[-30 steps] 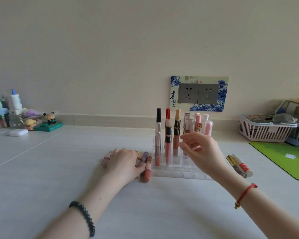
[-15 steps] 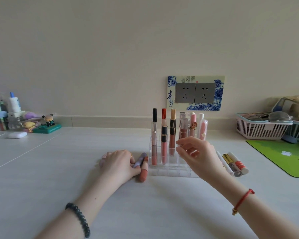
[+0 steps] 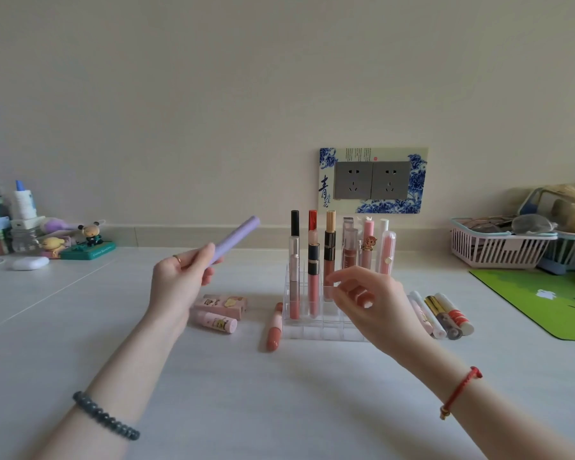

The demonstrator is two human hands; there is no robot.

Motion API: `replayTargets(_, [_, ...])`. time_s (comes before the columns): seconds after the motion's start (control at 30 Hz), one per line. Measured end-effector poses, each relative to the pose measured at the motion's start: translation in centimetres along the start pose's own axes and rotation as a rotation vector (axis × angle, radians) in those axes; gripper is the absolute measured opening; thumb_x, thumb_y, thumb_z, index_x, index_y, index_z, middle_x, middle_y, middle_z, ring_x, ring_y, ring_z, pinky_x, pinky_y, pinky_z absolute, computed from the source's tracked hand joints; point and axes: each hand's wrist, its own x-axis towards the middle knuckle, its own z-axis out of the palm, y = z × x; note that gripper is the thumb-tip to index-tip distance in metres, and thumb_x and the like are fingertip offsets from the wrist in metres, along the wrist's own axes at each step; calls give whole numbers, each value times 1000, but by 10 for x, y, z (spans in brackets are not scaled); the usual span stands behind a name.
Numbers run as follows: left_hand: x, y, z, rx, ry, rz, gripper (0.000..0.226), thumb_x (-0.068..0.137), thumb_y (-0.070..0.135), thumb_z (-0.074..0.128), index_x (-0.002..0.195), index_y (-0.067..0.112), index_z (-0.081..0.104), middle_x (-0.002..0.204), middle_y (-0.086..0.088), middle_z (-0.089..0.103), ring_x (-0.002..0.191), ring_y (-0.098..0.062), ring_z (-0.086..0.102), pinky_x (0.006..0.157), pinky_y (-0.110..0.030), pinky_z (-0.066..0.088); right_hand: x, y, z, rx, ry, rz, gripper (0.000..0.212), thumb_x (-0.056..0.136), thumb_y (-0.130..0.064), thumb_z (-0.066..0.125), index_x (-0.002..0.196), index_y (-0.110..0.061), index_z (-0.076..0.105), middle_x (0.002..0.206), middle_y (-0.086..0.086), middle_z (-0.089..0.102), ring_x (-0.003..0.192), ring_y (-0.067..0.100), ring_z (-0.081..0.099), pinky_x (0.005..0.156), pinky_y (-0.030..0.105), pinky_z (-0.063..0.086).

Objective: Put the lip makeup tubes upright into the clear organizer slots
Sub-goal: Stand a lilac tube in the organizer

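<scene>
Our left hand (image 3: 180, 280) pinches the lilac tube (image 3: 236, 239) between thumb and fingers, its far end slanting up past the fingertips. Our right hand (image 3: 365, 297) hangs empty, fingers loosely curled, fingertips just before the organizer (image 3: 322, 330)

One head-worn wide-angle camera looks forward across the table (image 3: 279, 410), organizer (image 3: 322, 330) close ahead, wall (image 3: 213, 94) behind.

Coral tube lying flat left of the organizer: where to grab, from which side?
Pinch the coral tube at its near, thicker end, from above: it lies flat, pointing away, with the organizer wall close on its right, so mid-barrel looks cramped.
</scene>
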Motion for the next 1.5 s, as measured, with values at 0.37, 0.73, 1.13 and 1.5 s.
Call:
replayTargets(0.37, [-52,-1,50,-248,-534,-220,32,67,24,61,90,4,68,61,-3,61,46,-10,54,40,-21,46,2,-19,-2,410,52,4,18,80,-10,63,87,-26,63,75,-2,69,65,7,65,63,18,55])
replayTargets(0.73, [-43,-10,49,-47,-286,3,11,83,22,59,83,17,69,62,14,70,53,4,56,50,-7,43,20,-16,-19,388,215,30,17,83,-5,58,84,-22,61,81,-2,67,72,14,67,67,20,57])
replayTargets(1.13, [-33,-18,36,116,-158,-49,17,88,28,57,90,18,70,74,13,68,56,-4,48,41,-10,30,33,7,5,-29,221,51,11,82,-6,60,92,-3,66,78,1,65,71,9,61,67,8,49])
replayTargets(1.5, [-34,-17,36,146,-160,-42,19,90,29,53,88,18,68,79,11,66,47,6,50,39,-7,30,30,20,16,-119,172,97,12,80,-12,63,90,-7,68,76,1,65,68,12,60,61,7,46])
